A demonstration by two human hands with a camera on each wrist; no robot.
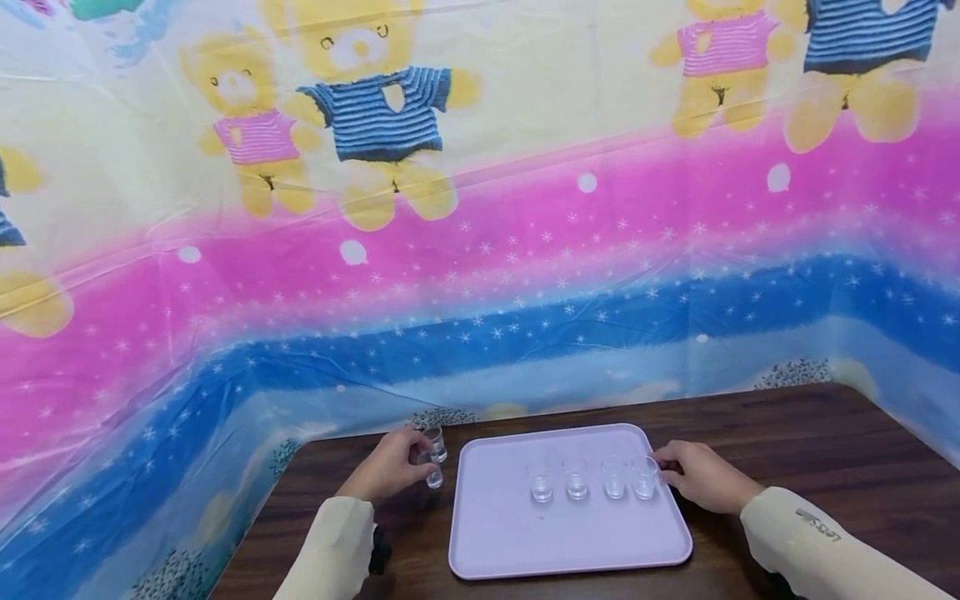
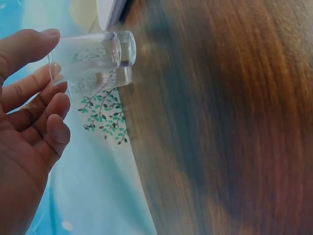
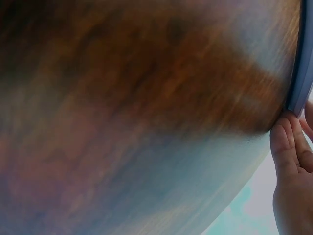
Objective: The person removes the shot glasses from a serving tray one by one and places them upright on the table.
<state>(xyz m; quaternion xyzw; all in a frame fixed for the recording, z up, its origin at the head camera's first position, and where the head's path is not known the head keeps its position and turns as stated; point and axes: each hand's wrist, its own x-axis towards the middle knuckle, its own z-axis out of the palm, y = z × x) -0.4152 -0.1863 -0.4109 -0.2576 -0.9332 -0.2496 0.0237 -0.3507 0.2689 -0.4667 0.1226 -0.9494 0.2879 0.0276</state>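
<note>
My left hand (image 1: 392, 465) is left of the lilac tray (image 1: 495, 550), holding a small clear shot glass (image 1: 433, 476) near its rim. In the left wrist view, the thumb and fingertips pinch this glass (image 2: 90, 51) at its open end. A second shot glass (image 1: 437, 443) stands just behind it, partly hidden. My right hand (image 1: 701, 473) is at the tray's right edge, its fingertips beside the rightmost of several glasses (image 1: 643, 482) lined up upright on the tray. The right wrist view shows these fingers (image 3: 281, 139) gripping the tray rim (image 3: 299, 73).
Beneath the tray is a dark wood-grain table (image 1: 810, 450) with rounded corners. A printed cloth (image 1: 525, 333) with bears hangs along its back and left side. A dark object (image 1: 380, 552) shows beside the left sleeve.
</note>
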